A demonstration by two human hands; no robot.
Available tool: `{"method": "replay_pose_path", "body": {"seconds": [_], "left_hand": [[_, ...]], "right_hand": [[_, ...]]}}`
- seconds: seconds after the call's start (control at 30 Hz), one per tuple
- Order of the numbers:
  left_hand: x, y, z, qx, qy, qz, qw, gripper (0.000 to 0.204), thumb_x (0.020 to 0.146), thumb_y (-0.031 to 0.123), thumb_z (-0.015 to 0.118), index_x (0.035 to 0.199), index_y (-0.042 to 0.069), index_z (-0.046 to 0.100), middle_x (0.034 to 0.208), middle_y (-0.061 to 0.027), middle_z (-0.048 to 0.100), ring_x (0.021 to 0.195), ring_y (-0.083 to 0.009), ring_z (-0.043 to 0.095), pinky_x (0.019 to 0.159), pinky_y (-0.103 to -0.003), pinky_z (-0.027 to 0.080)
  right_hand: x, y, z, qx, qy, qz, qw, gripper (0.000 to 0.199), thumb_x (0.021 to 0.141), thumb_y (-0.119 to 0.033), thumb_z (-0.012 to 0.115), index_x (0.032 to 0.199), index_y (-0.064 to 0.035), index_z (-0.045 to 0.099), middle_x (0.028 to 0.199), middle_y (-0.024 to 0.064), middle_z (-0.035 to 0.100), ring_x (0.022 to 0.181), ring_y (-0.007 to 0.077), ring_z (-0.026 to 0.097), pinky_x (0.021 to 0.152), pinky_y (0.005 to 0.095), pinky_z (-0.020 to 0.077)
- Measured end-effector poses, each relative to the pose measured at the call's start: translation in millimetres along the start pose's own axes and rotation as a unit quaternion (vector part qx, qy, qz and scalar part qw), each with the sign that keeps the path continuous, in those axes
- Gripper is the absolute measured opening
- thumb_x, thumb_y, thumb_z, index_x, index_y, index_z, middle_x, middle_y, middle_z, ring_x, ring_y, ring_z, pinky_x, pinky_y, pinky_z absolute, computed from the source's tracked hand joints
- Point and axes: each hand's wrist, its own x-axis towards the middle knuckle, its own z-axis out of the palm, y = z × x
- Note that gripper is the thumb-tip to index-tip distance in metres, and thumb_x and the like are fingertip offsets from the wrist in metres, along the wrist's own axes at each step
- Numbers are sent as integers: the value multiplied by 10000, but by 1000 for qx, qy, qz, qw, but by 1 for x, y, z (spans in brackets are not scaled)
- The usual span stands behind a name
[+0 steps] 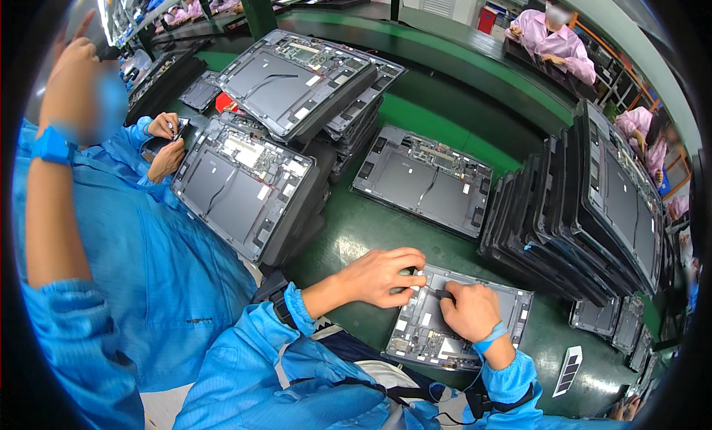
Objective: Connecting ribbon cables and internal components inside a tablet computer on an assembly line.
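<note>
An opened flat device [415, 327], like a laptop or tablet base with bare circuit board and dark battery, lies on the green bench before me. My left hand [380, 278] is at its far left corner, with curled fingertips and thumb closed about the edge. Over the device's middle, my right hand [472, 311] is closed in a pinch. A small black piece [443, 293] pokes out by its fingertips; I cannot tell whether it is a tool or a cable. A blue band [491, 336] circles the right wrist.
Another opened device [423, 179] lies farther back. Tall stacks of such devices stand right [564, 215] and left [297, 81]. A white card with dark rectangles [568, 371] lies to the right. At left, a blue-clad co-worker [148, 259] is close; pink-clad people [552, 40] sit beyond.
</note>
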Motion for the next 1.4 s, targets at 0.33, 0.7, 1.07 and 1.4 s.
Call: {"method": "replay_pose_path", "body": {"seconds": [0.33,0.7,1.07,1.4], "left_hand": [[-1,-3,2,-56,32,-23,998,184,749,121,672,933,114,685,1070,-106,582,1031,-300,620,720,-405,558],[2,-10,13,-64,42,-23,997,203,758,114,677,957,131,718,1144,-126,571,1075,-311,594,796,-401,571],[0,-10,9,-144,44,-64,987,237,747,32,724,977,83,751,1235,-165,573,1128,-330,591,887,-393,581],[-4,-12,8,-148,41,-59,986,229,747,32,739,963,100,765,1192,-156,597,1134,-332,607,898,-399,578]], "right_hand": [[28,11,-8,389,-64,-72,916,264,1014,-219,567,1039,8,699,809,106,707,730,190,670,682,310,516],[34,34,11,416,-93,-63,902,158,911,-104,711,997,25,738,859,94,742,759,118,690,672,269,556],[35,27,12,329,-3,-135,935,154,881,-114,728,969,11,749,812,139,735,662,177,702,622,285,558],[37,31,17,385,-39,-127,913,149,877,-98,723,960,23,745,801,143,734,649,163,698,610,274,553]]}}
